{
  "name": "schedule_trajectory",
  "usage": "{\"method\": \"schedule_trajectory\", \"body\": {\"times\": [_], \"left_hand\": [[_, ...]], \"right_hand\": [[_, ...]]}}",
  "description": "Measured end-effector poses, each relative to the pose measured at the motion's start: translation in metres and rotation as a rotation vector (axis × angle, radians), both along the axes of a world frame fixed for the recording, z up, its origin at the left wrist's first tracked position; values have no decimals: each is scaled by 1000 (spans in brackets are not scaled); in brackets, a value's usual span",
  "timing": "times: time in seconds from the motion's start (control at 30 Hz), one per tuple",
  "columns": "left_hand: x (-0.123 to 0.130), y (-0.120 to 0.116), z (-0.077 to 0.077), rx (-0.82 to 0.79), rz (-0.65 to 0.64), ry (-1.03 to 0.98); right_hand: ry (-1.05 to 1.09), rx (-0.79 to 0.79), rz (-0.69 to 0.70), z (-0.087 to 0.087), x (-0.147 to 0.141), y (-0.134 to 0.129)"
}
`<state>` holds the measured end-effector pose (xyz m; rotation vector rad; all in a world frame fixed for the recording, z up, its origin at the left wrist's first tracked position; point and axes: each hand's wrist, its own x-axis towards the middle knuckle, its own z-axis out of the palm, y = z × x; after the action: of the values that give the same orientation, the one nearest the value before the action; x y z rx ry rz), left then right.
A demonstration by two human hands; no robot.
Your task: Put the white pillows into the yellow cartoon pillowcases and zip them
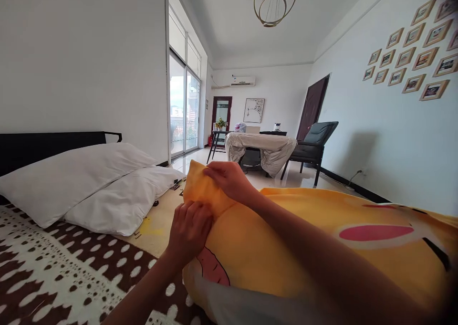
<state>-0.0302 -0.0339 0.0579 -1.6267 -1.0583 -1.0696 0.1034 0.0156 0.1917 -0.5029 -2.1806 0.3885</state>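
Grip's being clamped on the yellow cover (250, 258) by both hands: corner (193, 173) nearer the right hand (231, 179), left hand (189, 227) at 7ish, long side being spread toward 4 o'clock.

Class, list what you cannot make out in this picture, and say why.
All in the head view:
Fingertips of the left hand: hidden by its curled fingers and the yellow cloth.
Right end of that cloth: cut off by the edge.
Subjects of the framed photos: too small.
Headboard: cut off, left edge.
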Motion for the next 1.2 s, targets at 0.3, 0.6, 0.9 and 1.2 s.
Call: {"method": "schedule_trajectory", "body": {"times": [0.3, 0.6, 0.9, 1.2], "left_hand": [[-11, 7, 9, -11, 16, 134], [-3, 17, 22, -71, -136, -269], [9, 2, 29, -424, -452, -635], [0, 13, 29, 16, 85, -39]], "right_hand": [[-19, -211, 250, -11, -18, -12], [-63, -135, 150, -5, 5, 1], [-23, -94, 77, -10, 5, 11], [-70, -79, 180, -3, -10, -10]]}}
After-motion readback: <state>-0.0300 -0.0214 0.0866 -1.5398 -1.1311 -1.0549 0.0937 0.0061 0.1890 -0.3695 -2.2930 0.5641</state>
